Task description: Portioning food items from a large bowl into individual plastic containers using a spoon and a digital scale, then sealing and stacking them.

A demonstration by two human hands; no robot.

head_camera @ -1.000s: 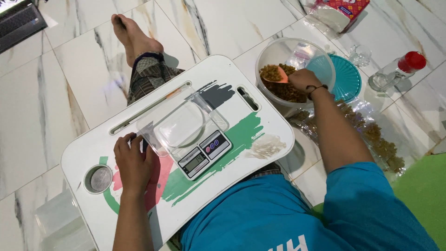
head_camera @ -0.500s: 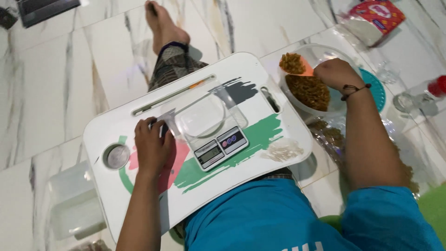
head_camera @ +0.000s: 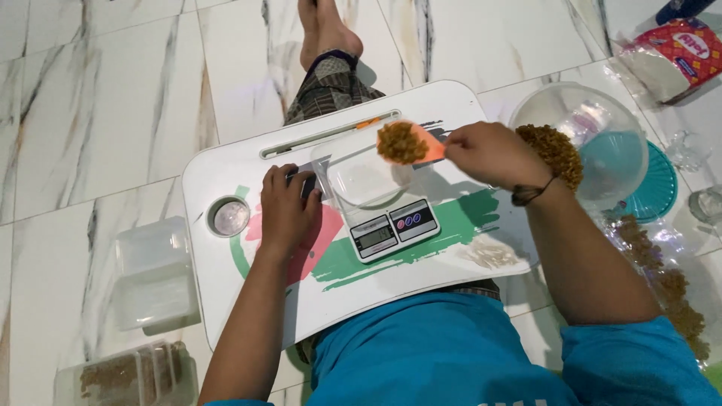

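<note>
A white lap tray (head_camera: 226, 173) with green and pink paint marks lies across my legs. On it stands a small digital kitchen scale (head_camera: 387, 229) carrying a clear plastic container (head_camera: 365, 180). My right hand (head_camera: 489, 154) holds an orange scoop (head_camera: 410, 143) heaped with brown crumbly food, just above the container's far edge. My left hand (head_camera: 289, 210) rests flat on the tray, fingertips against the scale's left side.
A large clear bowl (head_camera: 583, 124) with brown food sits right of the tray on a teal lid (head_camera: 662, 184). Clear bags of the brown food (head_camera: 665, 286) lie at the right. Empty plastic tubs (head_camera: 154, 274) and a filled one (head_camera: 128, 372) sit at the left. A red-and-white bag (head_camera: 677, 56) lies at the far right.
My right hand has left the bowl and carried the loaded scoop left, over the container on the scale. The left hand has stayed by the scale. The camera view has shifted.
</note>
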